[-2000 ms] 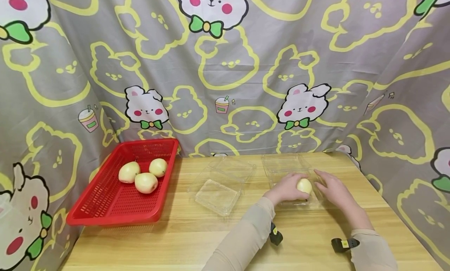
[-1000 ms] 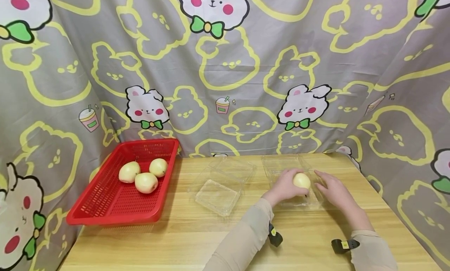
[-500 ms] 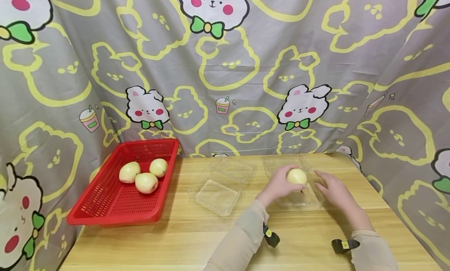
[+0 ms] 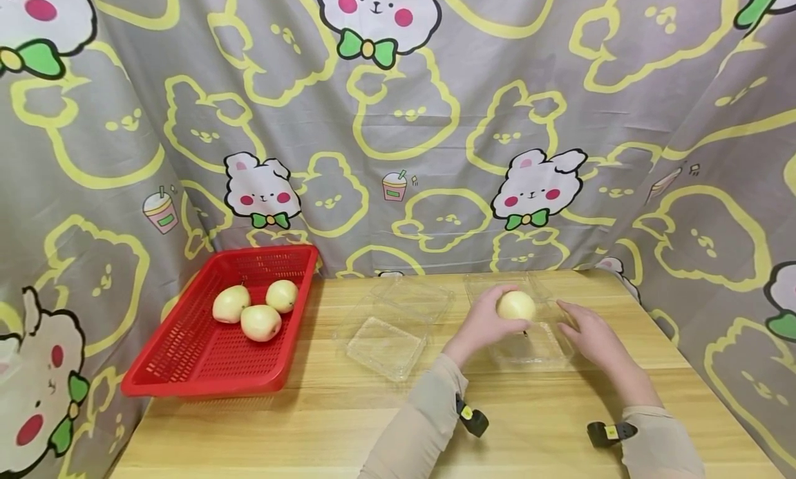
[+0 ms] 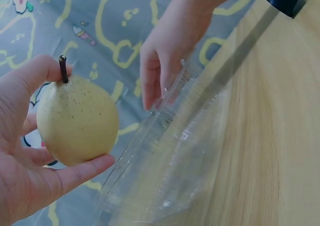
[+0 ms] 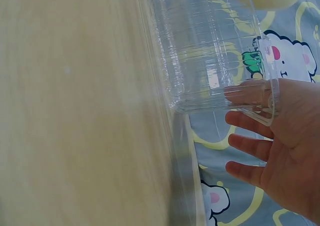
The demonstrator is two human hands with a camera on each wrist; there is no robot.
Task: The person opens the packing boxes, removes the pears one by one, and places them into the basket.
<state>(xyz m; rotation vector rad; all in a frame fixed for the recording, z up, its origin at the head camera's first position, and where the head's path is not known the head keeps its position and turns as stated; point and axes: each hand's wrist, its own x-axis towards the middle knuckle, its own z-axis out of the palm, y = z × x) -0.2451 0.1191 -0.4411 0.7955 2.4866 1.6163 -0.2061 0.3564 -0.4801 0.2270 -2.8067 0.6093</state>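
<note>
My left hand (image 4: 488,327) grips a pale yellow pear (image 4: 517,309). Its thumb and fingers curl round the pear, and a dark stem (image 5: 63,69) shows between them in the left wrist view. The pear is held over a clear plastic clamshell box (image 4: 535,351) on the right of the table, its lid folded back. My right hand (image 4: 591,330) is at the box's right side, fingers loosely extended. In the right wrist view one digit shows through the clear wall by the corner, while three other fingers (image 6: 245,171) are spread apart below it.
A second open clear plastic box (image 4: 385,344) lies left of the first. Further left, a red plastic basket (image 4: 286,341) holds three more pears (image 4: 260,323). A patterned curtain (image 4: 435,126) hangs behind and beside the wooden table (image 4: 311,430).
My left hand has lifted the pear up out of the right-hand box and moved it a little left. My right hand has stayed in place.
</note>
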